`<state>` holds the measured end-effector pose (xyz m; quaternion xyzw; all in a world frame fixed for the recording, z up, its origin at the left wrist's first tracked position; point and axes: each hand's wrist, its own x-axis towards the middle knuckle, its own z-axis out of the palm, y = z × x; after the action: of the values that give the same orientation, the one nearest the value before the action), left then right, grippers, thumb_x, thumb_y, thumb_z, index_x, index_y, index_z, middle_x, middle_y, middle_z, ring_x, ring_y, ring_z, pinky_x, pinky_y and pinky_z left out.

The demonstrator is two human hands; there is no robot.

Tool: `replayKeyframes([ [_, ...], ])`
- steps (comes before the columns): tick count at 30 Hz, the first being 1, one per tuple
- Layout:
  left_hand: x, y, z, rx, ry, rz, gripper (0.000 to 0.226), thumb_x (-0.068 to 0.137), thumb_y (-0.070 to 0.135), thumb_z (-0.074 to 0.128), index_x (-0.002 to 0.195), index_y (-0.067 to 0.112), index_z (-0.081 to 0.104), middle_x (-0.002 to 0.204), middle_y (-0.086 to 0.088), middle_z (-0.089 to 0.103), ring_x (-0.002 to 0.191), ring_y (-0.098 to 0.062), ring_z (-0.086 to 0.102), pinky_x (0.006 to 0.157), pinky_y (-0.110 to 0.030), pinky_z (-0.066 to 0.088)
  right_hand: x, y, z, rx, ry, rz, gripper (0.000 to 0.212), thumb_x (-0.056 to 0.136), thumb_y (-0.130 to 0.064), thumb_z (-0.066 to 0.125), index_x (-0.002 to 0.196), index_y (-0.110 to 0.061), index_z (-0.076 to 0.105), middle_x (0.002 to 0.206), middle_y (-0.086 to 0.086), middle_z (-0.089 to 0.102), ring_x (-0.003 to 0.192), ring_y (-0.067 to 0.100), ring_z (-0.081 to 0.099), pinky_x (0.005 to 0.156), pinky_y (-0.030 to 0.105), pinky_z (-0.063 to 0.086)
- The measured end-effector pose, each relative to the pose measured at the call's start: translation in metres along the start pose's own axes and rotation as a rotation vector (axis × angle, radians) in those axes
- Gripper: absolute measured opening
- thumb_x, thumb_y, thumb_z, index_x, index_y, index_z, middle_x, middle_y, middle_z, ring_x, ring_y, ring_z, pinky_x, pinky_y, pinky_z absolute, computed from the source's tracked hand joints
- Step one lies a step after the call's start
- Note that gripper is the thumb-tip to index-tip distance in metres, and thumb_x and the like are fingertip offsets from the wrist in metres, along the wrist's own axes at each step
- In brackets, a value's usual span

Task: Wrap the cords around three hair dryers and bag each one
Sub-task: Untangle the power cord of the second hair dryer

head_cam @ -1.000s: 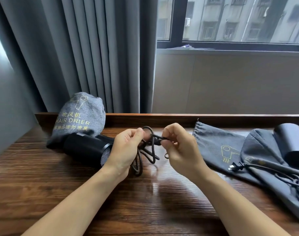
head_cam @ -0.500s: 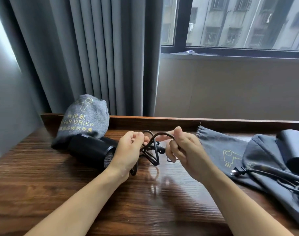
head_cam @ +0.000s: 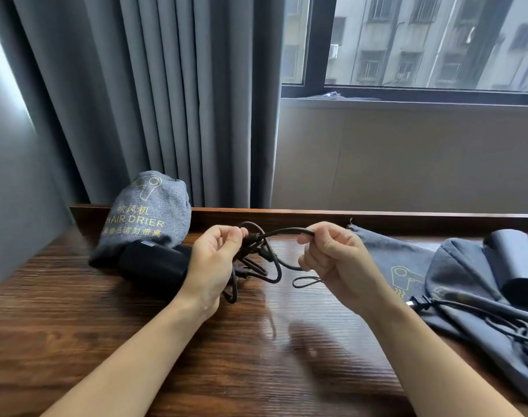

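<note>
**cordwrangler:** Since the black cord (head_cam: 264, 260) is bunched in loose loops between both hands, I'd say we're mid-wrap on the black hair dryer (head_cam: 154, 263), which lies on the wooden table (head_cam: 106, 341) just left of the left hand (head_cam: 211, 266). Left hand pinches the bundle; right hand (head_cam: 332, 260) has its fingers curled round a free strand, pulled out to the right of the dryer.

**bagitall:** Agreed. Behind that dryer there's a stuffed grey bag (head_cam: 148, 218), looks done. Well to the dryer's right, a second dryer (head_cam: 515, 260) sits on flat grey bags (head_cam: 407, 266) with its cord loose. Next move probably needs that strand laid snug on the bundle without the loops slipping.
</note>
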<state>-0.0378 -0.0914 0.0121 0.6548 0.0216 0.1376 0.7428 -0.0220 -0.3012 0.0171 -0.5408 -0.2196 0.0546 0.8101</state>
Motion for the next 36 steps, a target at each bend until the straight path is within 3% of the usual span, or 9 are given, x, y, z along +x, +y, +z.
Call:
replayKeyframes([
  [5, 0.002, -0.001, 0.000, 0.078, -0.003, 0.036, 0.015, 0.107, 0.019, 0.055, 0.105, 0.006, 0.064, 0.087, -0.006, 0.078, 0.083, -0.018, 0.075, 0.065, -0.030, 0.061, 0.001, 0.001, 0.002, 0.099, 0.057, 0.049, 0.024, 0.092, -0.018, 0.057, 0.069, -0.011, 0.056, 0.052, -0.005, 0.029, 0.049, 0.012, 0.020, 0.052, 0.029, 0.018],
  [8, 0.003, -0.009, -0.001, 0.266, -0.013, 0.088, 0.016, 0.107, 0.032, 0.055, 0.096, 0.024, 0.062, 0.078, -0.017, 0.070, 0.076, -0.036, 0.070, 0.076, -0.057, 0.059, -0.003, 0.002, 0.009, 0.005, 0.046, 0.031, 0.042, 0.095, -0.025, 0.059, 0.057, -0.022, 0.042, 0.049, -0.007, 0.026, 0.045, 0.010, 0.016, 0.048, 0.027, 0.013],
  [12, 0.003, -0.008, -0.003, 0.274, -0.005, 0.110, 0.017, 0.105, 0.036, 0.058, 0.090, 0.030, 0.063, 0.071, -0.008, 0.069, 0.070, -0.042, 0.067, 0.069, -0.065, 0.057, -0.009, -0.001, 0.010, -0.263, -0.050, -0.034, 0.032, 0.099, -0.028, 0.055, 0.076, -0.019, 0.074, 0.053, -0.003, 0.030, 0.046, 0.012, 0.023, 0.047, 0.025, 0.022],
  [15, 0.003, -0.008, -0.006, 0.253, -0.004, 0.165, 0.012, 0.103, 0.024, 0.063, 0.092, 0.022, 0.067, 0.077, -0.007, 0.074, 0.078, -0.035, 0.074, 0.075, -0.061, 0.061, -0.011, 0.003, 0.010, -0.552, -0.089, -0.020, 0.030, 0.098, -0.018, 0.046, 0.106, -0.020, 0.075, 0.054, -0.010, 0.043, 0.050, 0.014, 0.035, 0.050, 0.036, 0.030],
  [17, 0.001, -0.008, -0.007, 0.302, -0.011, 0.247, 0.010, 0.101, 0.020, 0.066, 0.092, 0.021, 0.070, 0.083, -0.001, 0.076, 0.080, -0.022, 0.076, 0.077, -0.051, 0.063, -0.012, 0.008, 0.013, -0.754, -0.029, -0.060, 0.030, 0.093, -0.015, 0.044, 0.101, -0.024, 0.072, 0.054, -0.010, 0.049, 0.053, 0.011, 0.041, 0.053, 0.041, 0.037],
  [20, -0.004, -0.009, -0.003, 0.440, -0.051, 0.382, 0.008, 0.099, 0.023, 0.069, 0.094, 0.028, 0.073, 0.088, 0.013, 0.076, 0.087, -0.009, 0.074, 0.080, -0.030, 0.060, -0.013, 0.017, 0.016, -1.010, 0.040, -0.182, 0.014, 0.100, -0.026, 0.063, 0.086, -0.023, 0.065, 0.053, -0.013, 0.051, 0.049, 0.006, 0.042, 0.051, 0.024, 0.033],
  [22, -0.006, -0.012, 0.001, 0.451, -0.082, 0.368, 0.008, 0.100, 0.026, 0.068, 0.094, 0.030, 0.072, 0.088, 0.012, 0.076, 0.086, -0.010, 0.073, 0.080, -0.032, 0.059, -0.012, 0.020, 0.014, -1.075, 0.081, -0.249, 0.019, 0.100, -0.025, 0.065, 0.082, -0.020, 0.062, 0.054, -0.014, 0.050, 0.051, 0.007, 0.044, 0.051, 0.020, 0.032],
  [29, 0.001, -0.015, 0.002, 0.291, -0.048, 0.135, 0.011, 0.107, 0.022, 0.055, 0.101, 0.016, 0.062, 0.088, 0.003, 0.079, 0.085, -0.016, 0.077, 0.075, -0.036, 0.059, -0.009, 0.008, 0.010, -0.888, 0.273, -0.343, 0.030, 0.105, -0.023, 0.050, 0.077, -0.016, 0.057, 0.061, -0.009, 0.050, 0.057, 0.006, 0.043, 0.054, 0.025, 0.034],
  [36, 0.004, -0.011, 0.000, 0.105, 0.020, 0.131, 0.013, 0.108, 0.019, 0.053, 0.103, 0.011, 0.062, 0.085, -0.002, 0.078, 0.085, -0.021, 0.075, 0.066, -0.032, 0.061, -0.002, 0.001, 0.009, -0.281, 0.460, -0.055, 0.032, 0.114, -0.019, 0.034, 0.085, -0.011, 0.045, 0.056, -0.007, 0.038, 0.047, 0.009, 0.030, 0.046, 0.026, 0.029],
])
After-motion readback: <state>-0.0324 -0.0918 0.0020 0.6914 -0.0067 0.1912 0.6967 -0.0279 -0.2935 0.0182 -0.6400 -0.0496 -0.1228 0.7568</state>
